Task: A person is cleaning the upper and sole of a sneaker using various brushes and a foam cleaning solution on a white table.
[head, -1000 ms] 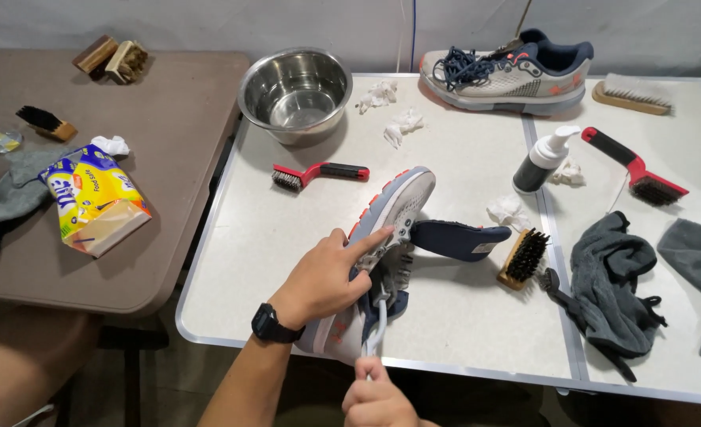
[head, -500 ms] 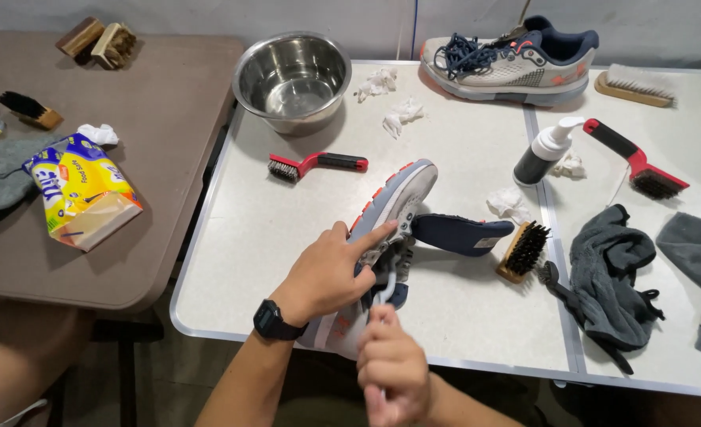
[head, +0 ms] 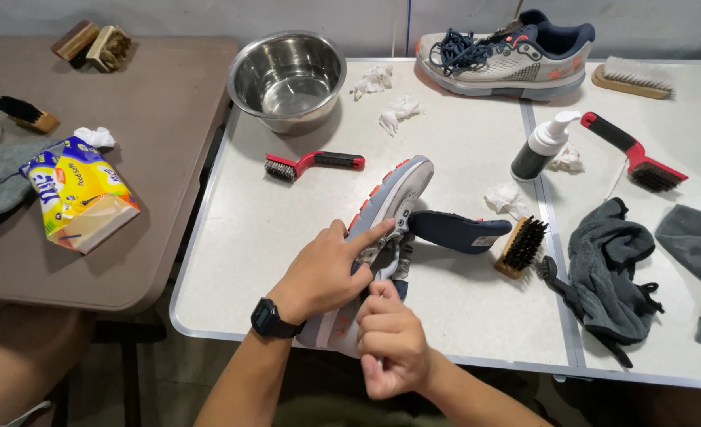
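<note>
A grey running shoe (head: pixel 394 198) with orange sole trim lies tilted on the white table (head: pixel 461 158), toe pointing away. My left hand (head: pixel 323 273), with a black watch on the wrist, grips its upper, forefinger stretched along the tongue. My right hand (head: pixel 390 340) is closed into a fist at the shoe's heel end, pinching something there that its own fingers hide. A dark blue insole (head: pixel 457 232) lies just right of the shoe.
A wooden black-bristle brush (head: pixel 522 247), dark grey cloths (head: pixel 611 269), pump bottle (head: pixel 542 146), two red-handled brushes (head: pixel 311 164) (head: pixel 631 154), steel bowl (head: pixel 289 77), second shoe (head: pixel 505 54) and tissue wads lie around. A brown table (head: pixel 89 158) at left holds a yellow packet (head: pixel 77 202).
My right hand has risen from the table's front edge to the shoe's heel end and closed there. The left hand keeps its grip on the shoe.
</note>
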